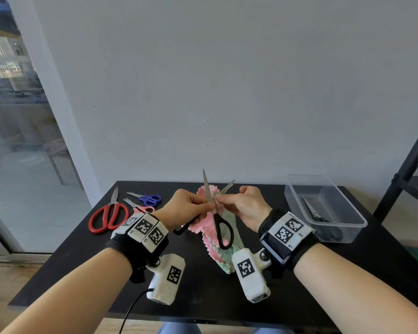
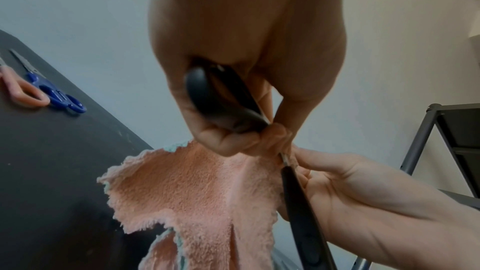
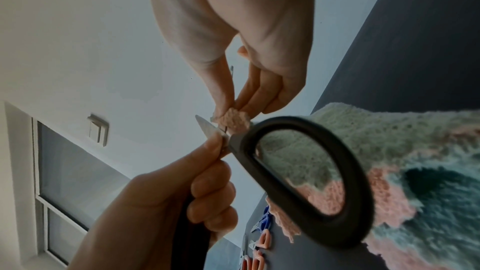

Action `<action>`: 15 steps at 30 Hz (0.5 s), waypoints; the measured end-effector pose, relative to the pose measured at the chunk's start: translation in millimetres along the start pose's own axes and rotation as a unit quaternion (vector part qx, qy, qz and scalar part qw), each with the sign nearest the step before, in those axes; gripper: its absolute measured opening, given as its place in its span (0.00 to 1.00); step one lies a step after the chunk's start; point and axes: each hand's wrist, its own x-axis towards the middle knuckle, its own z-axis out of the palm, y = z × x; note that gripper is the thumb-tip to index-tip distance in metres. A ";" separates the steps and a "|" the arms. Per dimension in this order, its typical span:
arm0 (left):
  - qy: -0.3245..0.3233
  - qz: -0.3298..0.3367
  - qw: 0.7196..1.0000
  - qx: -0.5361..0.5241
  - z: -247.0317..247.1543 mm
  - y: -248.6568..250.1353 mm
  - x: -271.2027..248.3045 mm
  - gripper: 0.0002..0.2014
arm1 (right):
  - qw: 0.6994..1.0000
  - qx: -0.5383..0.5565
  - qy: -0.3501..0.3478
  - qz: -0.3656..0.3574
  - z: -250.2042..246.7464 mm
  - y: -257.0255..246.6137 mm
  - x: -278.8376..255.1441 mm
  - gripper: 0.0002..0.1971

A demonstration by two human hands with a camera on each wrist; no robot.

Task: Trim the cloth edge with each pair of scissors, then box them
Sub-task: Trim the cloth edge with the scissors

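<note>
At the far left of the black table (image 1: 82, 261) lie the red scissors (image 1: 109, 216), and just beside them to the right the pink scissors (image 1: 140, 207) and the blue scissors (image 1: 146, 198), all flat on the surface with blades pointing away from the person. Next comes the left hand (image 1: 187, 208), its fingers curled round one black handle loop of the black scissors (image 1: 221, 226), which stand with their blades spread apart and pointing up; the second loop hangs free below the hands. The pink and green cloth (image 1: 210, 235) is draped from the hands down onto the middle of the table, its ragged edge raised between the open blades. The right hand (image 1: 247, 207) pinches a small bit of that cloth edge (image 3: 233, 121) between thumb and fingertips, right at the blades. Farther right sits a clear plastic box (image 1: 348, 227), and another black-handled pair (image 1: 320, 216) lies inside it
</note>
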 end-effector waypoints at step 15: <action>-0.002 0.004 1.000 -0.006 -1.8 1.0 -2.4 0.08 | 0.998 -0.011 0.048 -0.039 2.4 1.7 14.8 0.70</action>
